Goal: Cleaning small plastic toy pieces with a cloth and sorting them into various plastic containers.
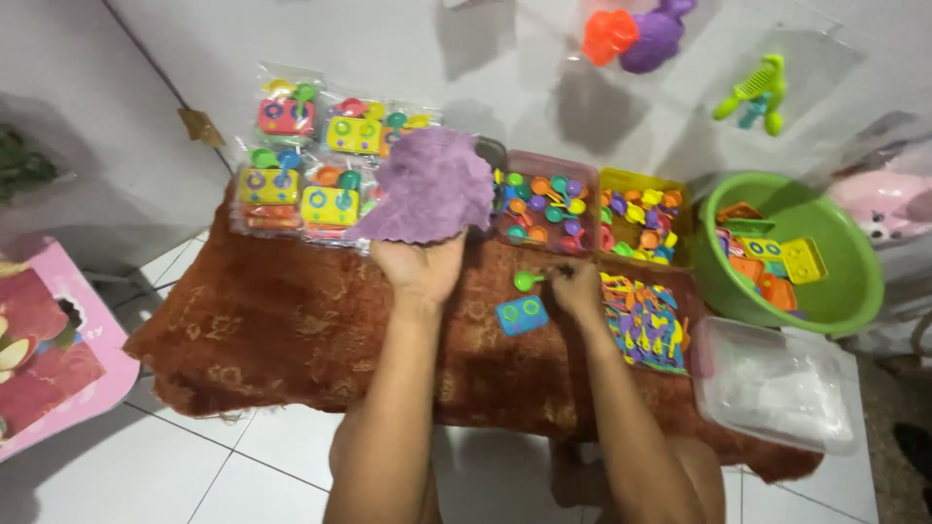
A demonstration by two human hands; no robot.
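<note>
Hands sorting small plastic toys on a rust-brown patterned cushion [272, 330].

The left hand [419, 267] is lying palm down on the cushion with its fingers clamped on the lower edge of a fuzzy purple cloth [432, 184], which is spreading up over the packets behind it. The right hand [573, 286] is pinching the handle of one small green plastic scoop [529, 280], fingers together, just above one blue rectangular toy piece [521, 315] lying flat on the cushion. Four clear packets of toy sets [301, 160] are showing to the left of the cloth. Two clear plastic boxes [549, 209] of coloured scoops are sitting side by side behind the hands. One green plastic basin [854, 291] is holding orange and yellow pieces at the right, with one clear lidded tub [777, 383] just below it.
</note>
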